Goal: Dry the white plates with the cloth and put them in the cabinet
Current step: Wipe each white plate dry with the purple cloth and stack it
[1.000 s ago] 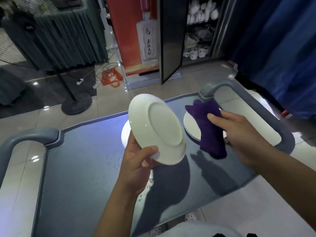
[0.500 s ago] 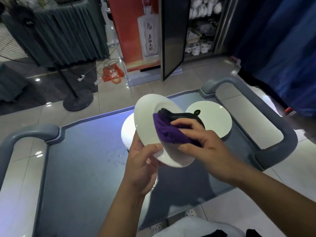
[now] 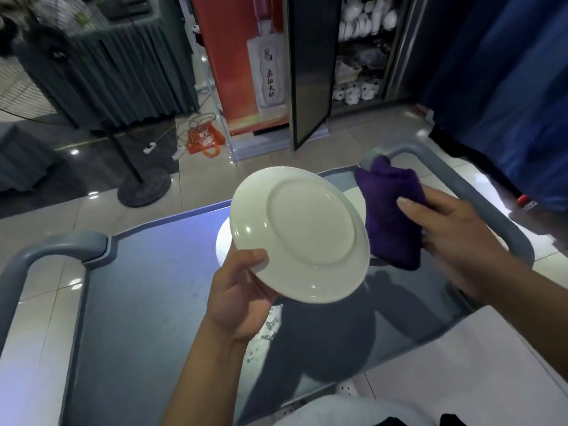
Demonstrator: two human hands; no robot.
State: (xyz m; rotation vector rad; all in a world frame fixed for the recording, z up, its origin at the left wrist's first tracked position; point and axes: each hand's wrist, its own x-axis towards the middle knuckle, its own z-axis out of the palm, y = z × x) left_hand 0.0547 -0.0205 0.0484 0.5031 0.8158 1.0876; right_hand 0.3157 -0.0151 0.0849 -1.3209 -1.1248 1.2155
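Over the cart [image 3: 153, 302], left hand [image 3: 236, 302] grips plate [image 3: 299, 233] by its 7 o'clock rim, underside up; right hand [image 3: 455, 238] clutches cloth [image 3: 388, 216] at 3 o'clock, just beside. Wipe underside fully (rim too), keeping grip firm. Cabinet [image 3: 362, 56] at 12 o'clock.

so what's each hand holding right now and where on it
The left hand grips the white plate by its lower-left rim, underside toward the camera. The right hand holds the folded purple cloth along its right side.
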